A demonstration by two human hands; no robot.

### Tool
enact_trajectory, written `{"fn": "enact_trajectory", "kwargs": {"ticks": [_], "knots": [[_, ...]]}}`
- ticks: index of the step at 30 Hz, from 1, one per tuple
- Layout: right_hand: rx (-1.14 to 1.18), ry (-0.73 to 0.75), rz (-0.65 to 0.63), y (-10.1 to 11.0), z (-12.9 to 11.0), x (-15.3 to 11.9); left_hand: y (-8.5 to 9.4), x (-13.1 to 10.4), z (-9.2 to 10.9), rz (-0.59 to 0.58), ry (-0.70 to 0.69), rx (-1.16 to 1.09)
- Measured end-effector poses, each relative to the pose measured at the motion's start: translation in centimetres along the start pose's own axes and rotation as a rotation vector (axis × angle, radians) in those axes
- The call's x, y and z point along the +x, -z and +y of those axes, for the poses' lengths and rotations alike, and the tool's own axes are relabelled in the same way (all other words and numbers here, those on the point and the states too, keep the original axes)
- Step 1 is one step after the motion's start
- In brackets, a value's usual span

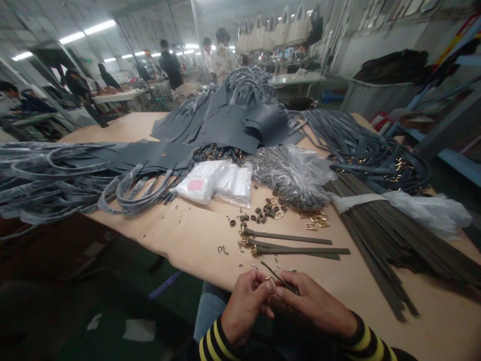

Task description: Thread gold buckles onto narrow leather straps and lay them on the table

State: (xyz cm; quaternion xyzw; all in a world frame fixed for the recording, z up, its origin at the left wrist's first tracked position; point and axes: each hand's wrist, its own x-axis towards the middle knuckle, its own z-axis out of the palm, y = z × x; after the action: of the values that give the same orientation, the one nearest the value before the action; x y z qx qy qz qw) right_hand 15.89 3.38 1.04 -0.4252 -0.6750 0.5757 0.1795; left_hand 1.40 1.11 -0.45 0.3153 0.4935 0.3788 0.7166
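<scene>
Near the table's front edge, my left hand [248, 302] pinches a small gold buckle [271, 284]. Close against it on the right, my right hand [313, 302] grips a thin olive strap [276, 275], whose end points up and left by the buckle. Just beyond my hands lie several olive straps with gold buckles [300, 250], side by side. Small olive loops [259, 215] and loose gold buckles [318, 219] are scattered behind those straps.
A bundle of long olive straps [376, 235] lies at the right. Behind are a clear plastic bag [293, 173], white packets [214, 181], dark leather pieces [225, 120] and wrapped handles [48, 175]. People stand in the background, one in dark clothing [171, 66].
</scene>
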Motion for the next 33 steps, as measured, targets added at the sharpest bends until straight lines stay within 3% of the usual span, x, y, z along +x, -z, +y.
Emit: {"fn": "enact_trajectory", "kwargs": {"ticks": [3, 13, 22, 33], "knots": [[-0.036, -0.013, 0.025, 0.0, -0.2, -0.2, -0.2, 0.0, -0.1, -0.007, 0.02, -0.033], [-0.006, -0.035, -0.068, 0.6, -0.1, -0.5, 0.5, -0.1, 0.4, -0.054, 0.108, -0.01], [-0.073, -0.146, 0.226, 0.0, 1.6, -2.5, 0.6, 0.0, 0.5, 0.0, 0.151, -0.232], [0.129, -0.175, 0.175, -0.9, 2.5, -3.3, 0.6, -0.3, 0.6, -0.04, 0.222, -0.418]]}}
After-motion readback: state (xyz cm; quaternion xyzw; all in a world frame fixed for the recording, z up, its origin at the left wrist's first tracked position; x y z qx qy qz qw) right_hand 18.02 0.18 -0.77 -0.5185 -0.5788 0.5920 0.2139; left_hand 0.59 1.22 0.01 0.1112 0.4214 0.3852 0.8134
